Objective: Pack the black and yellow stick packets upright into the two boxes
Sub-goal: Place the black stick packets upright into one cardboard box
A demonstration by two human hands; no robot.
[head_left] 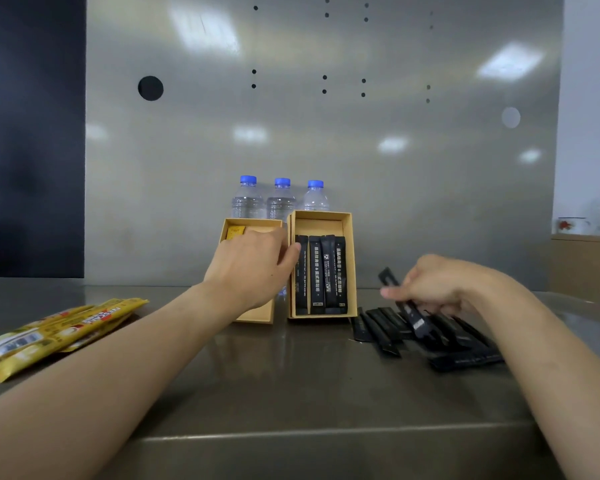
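Two tan cardboard boxes stand side by side at the middle of the steel table. The right box [350, 261] holds several black stick packets [321, 273] standing upright. Inside the left box [230, 226] a yellow packet [235, 232] shows at the top. My left hand [248, 266] lies over the left box and hides most of it; its fingers reach inside and what they hold is hidden. My right hand [437, 284] is closed on one black packet [404, 303], lifted above a loose pile of black packets [440, 337]. Loose yellow packets [54, 332] lie at the far left.
Three clear water bottles [280, 199] with blue caps stand right behind the boxes, against a steel back panel. The table's front edge [326, 433] runs across below my forearms. A tan counter with a white cup [572, 225] is at the far right.
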